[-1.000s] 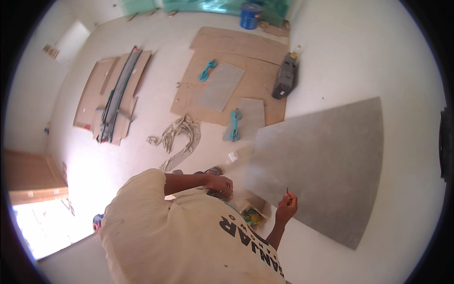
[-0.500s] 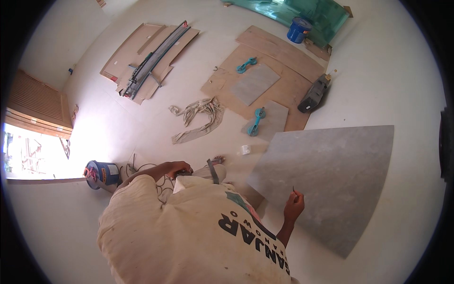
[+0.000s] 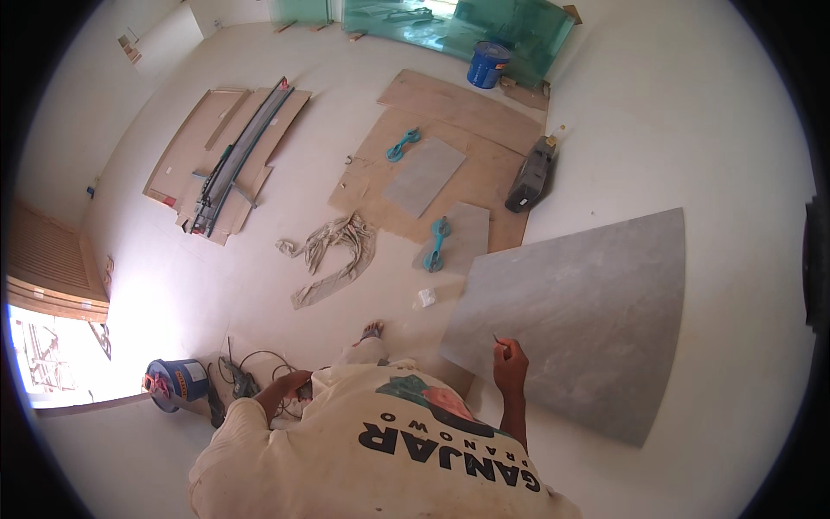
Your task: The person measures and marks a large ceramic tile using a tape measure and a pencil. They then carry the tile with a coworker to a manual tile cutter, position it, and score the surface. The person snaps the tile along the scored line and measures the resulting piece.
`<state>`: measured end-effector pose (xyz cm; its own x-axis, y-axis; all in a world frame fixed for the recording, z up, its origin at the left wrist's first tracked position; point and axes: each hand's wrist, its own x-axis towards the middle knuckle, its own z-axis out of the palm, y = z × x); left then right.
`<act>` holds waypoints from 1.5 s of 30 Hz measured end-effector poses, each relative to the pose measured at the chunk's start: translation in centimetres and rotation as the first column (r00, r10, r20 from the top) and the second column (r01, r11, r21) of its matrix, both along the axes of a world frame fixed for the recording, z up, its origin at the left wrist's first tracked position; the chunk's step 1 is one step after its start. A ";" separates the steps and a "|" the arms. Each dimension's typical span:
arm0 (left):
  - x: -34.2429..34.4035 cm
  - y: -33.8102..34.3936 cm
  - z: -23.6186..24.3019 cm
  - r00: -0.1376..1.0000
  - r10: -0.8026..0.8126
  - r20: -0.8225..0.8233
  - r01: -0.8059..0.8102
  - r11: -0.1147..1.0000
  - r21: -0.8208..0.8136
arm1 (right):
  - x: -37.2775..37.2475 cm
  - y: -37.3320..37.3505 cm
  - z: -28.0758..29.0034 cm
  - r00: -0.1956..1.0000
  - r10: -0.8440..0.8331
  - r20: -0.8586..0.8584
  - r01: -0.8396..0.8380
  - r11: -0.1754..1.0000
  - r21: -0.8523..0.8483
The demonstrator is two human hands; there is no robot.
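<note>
My right hand (image 3: 511,363) is raised over the near left part of a large grey tile (image 3: 588,311). Its fingers pinch a short, thin, dark pencil-like stick (image 3: 495,338). Low on the left, my left hand (image 3: 299,384) is closed close to my body, partly hidden by my pale printed shirt (image 3: 380,450). Something dark shows by its fingers, too hidden to name. Just left of that hand lies a dark green corded power tool (image 3: 245,382) with its cable looping on the floor. My bare foot (image 3: 373,329) shows ahead of the shirt.
Beyond the tile, cardboard (image 3: 363,182) carries smaller grey tiles (image 3: 425,177) and two teal suction lifters (image 3: 437,245). A crumpled cloth (image 3: 337,251), a tile cutter (image 3: 238,160), a dark tool case (image 3: 531,175), blue buckets (image 3: 489,66) and green glass sheets (image 3: 415,30) lie around.
The view has turned, so most things sit further left. My right hand has shifted left over the tile, still pinching the stick. The dark strip near my left hand no longer shows.
</note>
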<state>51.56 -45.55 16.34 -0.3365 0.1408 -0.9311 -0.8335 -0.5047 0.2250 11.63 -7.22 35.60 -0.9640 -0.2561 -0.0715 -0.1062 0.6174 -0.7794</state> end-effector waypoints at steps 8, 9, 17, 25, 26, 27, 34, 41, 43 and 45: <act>-4.6 -0.1 4.6 0.999 0.020 -0.049 -0.024 0.996 -0.084 | -1.2 -1.9 2.1 1.000 0.012 0.001 -0.012 0.998 0.069; -3.0 -0.5 1.2 0.997 0.032 -0.065 -0.038 0.995 -0.097 | -1.5 -2.5 2.3 1.000 0.020 0.005 -0.021 0.997 0.075; -2.1 -1.5 -3.8 0.978 0.113 -0.173 -0.124 0.991 -0.055 | -1.5 -2.7 2.1 1.000 -0.001 -0.002 0.002 0.998 0.066; -3.4 -0.5 -1.7 0.949 -0.205 -0.240 0.101 0.918 -0.383 | -0.8 -2.8 1.7 1.000 0.019 0.014 -0.020 0.996 0.085; -4.6 -0.4 0.5 0.949 -0.203 -0.242 0.090 0.909 -0.406 | -0.7 -2.5 1.8 1.000 0.015 0.018 -0.016 0.996 0.091; -5.7 -0.3 2.9 0.950 -0.199 -0.242 0.079 0.899 -0.432 | -0.4 -2.4 1.8 1.000 0.012 0.027 -0.015 0.995 0.095; -8.1 -0.5 1.8 0.957 0.203 -0.207 -0.261 0.915 -0.309 | 0.1 -3.6 0.1 0.996 0.084 0.018 -0.085 0.994 0.070; -7.5 -2.8 1.4 0.931 -0.355 -0.082 0.295 0.868 -0.400 | 0.0 -3.9 0.8 0.994 0.103 -0.038 -0.098 0.990 0.105; -5.4 -3.2 -0.4 0.930 -0.361 -0.073 0.314 0.880 -0.356 | 0.3 -4.2 0.8 0.994 0.104 -0.037 -0.100 0.990 0.104; -4.9 -3.4 -1.0 0.929 -0.336 -0.157 0.268 0.901 -0.341 | 0.5 -4.0 0.9 0.995 0.096 -0.005 -0.095 0.988 0.122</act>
